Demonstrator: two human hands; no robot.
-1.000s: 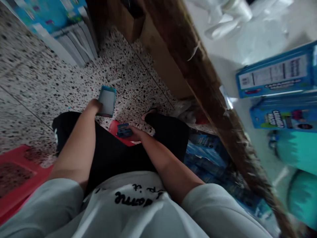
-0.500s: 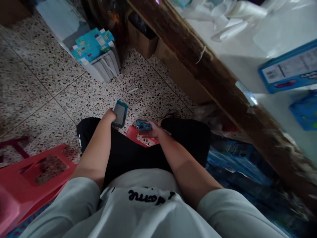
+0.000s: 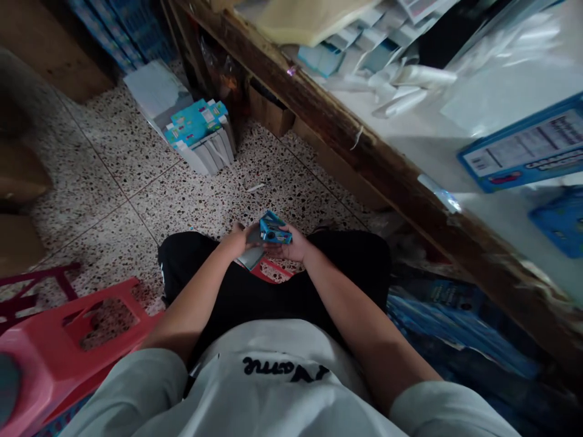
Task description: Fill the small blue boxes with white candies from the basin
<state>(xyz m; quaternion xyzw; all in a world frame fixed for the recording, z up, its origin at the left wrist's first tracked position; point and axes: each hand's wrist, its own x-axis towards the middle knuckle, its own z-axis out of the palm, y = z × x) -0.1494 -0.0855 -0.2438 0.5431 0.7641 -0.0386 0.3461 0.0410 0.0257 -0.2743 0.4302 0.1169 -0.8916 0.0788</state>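
While the right hand, fingers curled, holds the small blue box above the floor, left of the worktop's wooden edge, a light, level grip should spare its sides. The left hand is partly curled beside it; its hold I cannot tell. I count one held blue box and, near the worktop's edge, two blue cartons.

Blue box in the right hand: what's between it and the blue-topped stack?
The head view shows terrazzo floor and a thin white strip between blue box and stack.
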